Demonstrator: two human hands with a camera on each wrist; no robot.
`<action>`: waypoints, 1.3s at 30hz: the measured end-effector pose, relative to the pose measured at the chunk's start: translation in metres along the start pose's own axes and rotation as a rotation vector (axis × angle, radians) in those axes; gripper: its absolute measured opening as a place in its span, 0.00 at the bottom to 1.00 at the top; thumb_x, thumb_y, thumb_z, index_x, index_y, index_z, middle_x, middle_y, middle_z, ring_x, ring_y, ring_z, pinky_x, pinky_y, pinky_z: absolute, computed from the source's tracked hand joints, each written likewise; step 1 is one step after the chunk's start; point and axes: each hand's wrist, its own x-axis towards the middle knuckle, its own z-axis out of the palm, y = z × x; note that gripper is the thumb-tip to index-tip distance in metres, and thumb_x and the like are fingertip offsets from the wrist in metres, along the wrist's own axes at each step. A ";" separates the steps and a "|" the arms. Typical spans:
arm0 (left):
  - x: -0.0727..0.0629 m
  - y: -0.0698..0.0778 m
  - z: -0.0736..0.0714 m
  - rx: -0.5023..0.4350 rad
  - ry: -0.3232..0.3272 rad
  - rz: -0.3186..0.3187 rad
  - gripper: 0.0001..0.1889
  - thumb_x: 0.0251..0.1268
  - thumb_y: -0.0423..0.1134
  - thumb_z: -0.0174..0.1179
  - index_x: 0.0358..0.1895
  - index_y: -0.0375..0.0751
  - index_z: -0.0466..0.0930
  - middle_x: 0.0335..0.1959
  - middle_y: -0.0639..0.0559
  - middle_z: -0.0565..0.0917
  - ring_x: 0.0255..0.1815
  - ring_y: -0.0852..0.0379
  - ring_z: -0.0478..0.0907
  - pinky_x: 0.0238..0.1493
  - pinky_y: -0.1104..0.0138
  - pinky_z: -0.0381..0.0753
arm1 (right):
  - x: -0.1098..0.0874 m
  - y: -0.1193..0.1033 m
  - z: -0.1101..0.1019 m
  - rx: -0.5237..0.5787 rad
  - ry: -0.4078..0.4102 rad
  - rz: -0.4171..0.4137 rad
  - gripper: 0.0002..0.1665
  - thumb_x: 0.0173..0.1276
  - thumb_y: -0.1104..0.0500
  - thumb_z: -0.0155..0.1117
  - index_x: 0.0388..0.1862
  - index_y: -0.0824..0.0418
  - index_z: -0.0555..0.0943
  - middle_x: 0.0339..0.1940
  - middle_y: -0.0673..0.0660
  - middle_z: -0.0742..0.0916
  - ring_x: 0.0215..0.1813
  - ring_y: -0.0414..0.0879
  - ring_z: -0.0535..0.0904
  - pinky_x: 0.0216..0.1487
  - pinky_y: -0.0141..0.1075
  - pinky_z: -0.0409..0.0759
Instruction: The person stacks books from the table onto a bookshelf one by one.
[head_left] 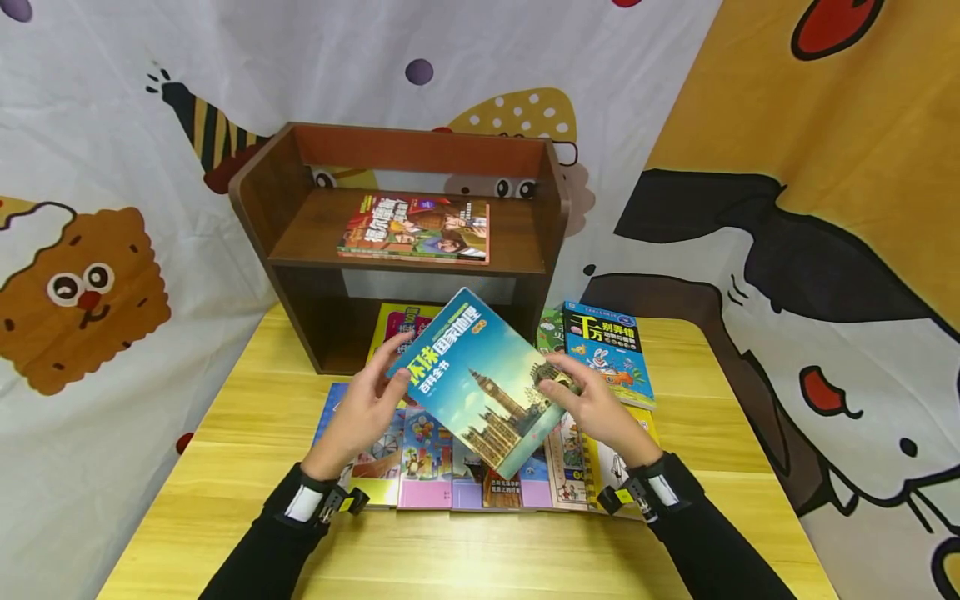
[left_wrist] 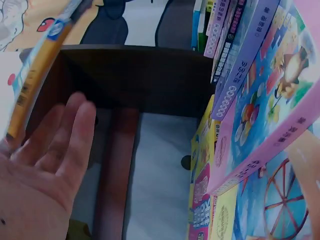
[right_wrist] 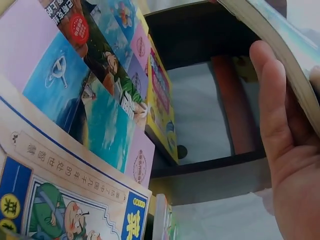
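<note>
Both hands hold a blue-green book with a clock tower on its cover (head_left: 480, 379), tilted, in front of the shelf's lower opening. My left hand (head_left: 363, 412) grips its left corner, thumb on the cover and fingers behind. At its right corner, my right hand (head_left: 600, 408) holds it the same way. In the left wrist view the book (left_wrist: 37, 75) appears by its spine, against the left hand (left_wrist: 55, 160). The right wrist view shows its page edges (right_wrist: 285, 55) beside the right hand's fingers (right_wrist: 272, 95).
A brown two-tier shelf (head_left: 405, 150) stands on the wooden table (head_left: 465, 558). Comic-style books (head_left: 420, 229) lie on its upper board, and a yellow book (head_left: 386, 325) is in the lower opening. Several books (head_left: 423, 467) lie in front, with a blue book (head_left: 611, 354) at the right.
</note>
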 end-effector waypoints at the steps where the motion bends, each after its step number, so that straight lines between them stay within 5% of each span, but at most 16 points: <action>1: 0.000 0.000 0.001 0.004 -0.013 -0.001 0.30 0.93 0.44 0.51 0.90 0.59 0.58 0.74 0.41 0.81 0.60 0.35 0.88 0.56 0.44 0.92 | 0.002 0.000 0.001 -0.013 -0.021 0.010 0.33 0.89 0.48 0.60 0.85 0.58 0.71 0.89 0.67 0.68 0.90 0.73 0.57 0.81 0.78 0.63; 5: -0.004 -0.004 0.006 -0.016 -0.063 -0.037 0.33 0.92 0.45 0.52 0.91 0.67 0.53 0.88 0.44 0.66 0.72 0.34 0.82 0.59 0.42 0.91 | 0.006 0.003 0.004 -0.025 -0.071 0.028 0.34 0.88 0.48 0.61 0.85 0.60 0.72 0.87 0.68 0.71 0.89 0.73 0.60 0.80 0.76 0.66; 9: -0.009 -0.006 0.009 -0.100 -0.077 -0.099 0.36 0.91 0.46 0.54 0.91 0.73 0.51 0.88 0.44 0.65 0.55 0.36 0.89 0.42 0.56 0.95 | 0.008 0.003 0.004 -0.007 -0.076 0.032 0.33 0.87 0.48 0.63 0.84 0.57 0.74 0.86 0.67 0.73 0.88 0.72 0.62 0.80 0.74 0.68; 11: -0.010 -0.006 0.009 -0.110 -0.064 -0.093 0.36 0.91 0.45 0.54 0.91 0.73 0.50 0.89 0.46 0.63 0.59 0.36 0.88 0.42 0.60 0.94 | 0.008 0.004 0.004 -0.007 -0.074 0.031 0.33 0.87 0.46 0.63 0.85 0.53 0.74 0.86 0.64 0.74 0.88 0.71 0.63 0.78 0.70 0.74; 14: -0.011 -0.005 0.009 -0.092 -0.042 -0.058 0.35 0.92 0.44 0.52 0.91 0.72 0.50 0.92 0.51 0.59 0.75 0.34 0.79 0.51 0.64 0.93 | 0.009 0.004 0.006 0.018 -0.063 0.052 0.33 0.87 0.42 0.62 0.85 0.46 0.74 0.85 0.60 0.76 0.51 0.71 0.86 0.45 0.53 0.87; 16: -0.011 -0.003 0.009 -0.087 -0.026 -0.051 0.35 0.92 0.44 0.51 0.91 0.72 0.50 0.93 0.52 0.57 0.81 0.36 0.73 0.53 0.64 0.92 | 0.009 0.004 0.007 0.050 -0.044 0.062 0.33 0.87 0.40 0.61 0.86 0.44 0.73 0.84 0.58 0.77 0.26 0.66 0.78 0.26 0.45 0.77; 18: -0.011 0.000 0.008 -0.099 -0.015 -0.055 0.35 0.93 0.44 0.51 0.91 0.72 0.50 0.93 0.50 0.58 0.79 0.34 0.76 0.52 0.64 0.93 | 0.009 0.005 0.009 0.118 -0.021 0.066 0.34 0.88 0.40 0.60 0.87 0.43 0.71 0.65 0.62 0.88 0.13 0.62 0.63 0.15 0.46 0.69; 23: -0.013 0.005 0.005 -0.096 0.045 -0.063 0.35 0.92 0.43 0.52 0.92 0.66 0.51 0.93 0.48 0.57 0.75 0.32 0.80 0.48 0.60 0.94 | 0.006 0.002 0.019 0.317 0.070 -0.007 0.38 0.91 0.49 0.57 0.92 0.36 0.57 0.25 0.58 0.75 0.21 0.61 0.81 0.28 0.57 0.88; 29: -0.015 0.007 0.002 -0.081 0.139 -0.040 0.36 0.92 0.43 0.51 0.92 0.68 0.48 0.94 0.57 0.53 0.89 0.40 0.65 0.62 0.63 0.88 | -0.003 -0.009 0.036 0.417 0.168 -0.088 0.47 0.90 0.58 0.56 0.93 0.32 0.45 0.43 0.54 0.85 0.31 0.56 0.86 0.33 0.53 0.91; 32: -0.014 0.005 0.002 -0.104 0.171 -0.033 0.36 0.92 0.44 0.51 0.93 0.67 0.46 0.93 0.59 0.53 0.90 0.42 0.62 0.63 0.72 0.84 | -0.008 -0.015 0.045 0.429 0.162 -0.096 0.50 0.90 0.61 0.57 0.93 0.31 0.42 0.51 0.54 0.85 0.36 0.48 0.85 0.32 0.54 0.91; 39: -0.014 0.005 0.002 -0.116 0.223 -0.037 0.36 0.93 0.44 0.49 0.91 0.73 0.46 0.93 0.63 0.54 0.91 0.46 0.61 0.70 0.76 0.76 | -0.013 -0.018 0.064 0.430 0.097 -0.072 0.51 0.91 0.58 0.56 0.93 0.27 0.38 0.58 0.56 0.82 0.32 0.45 0.81 0.34 0.53 0.92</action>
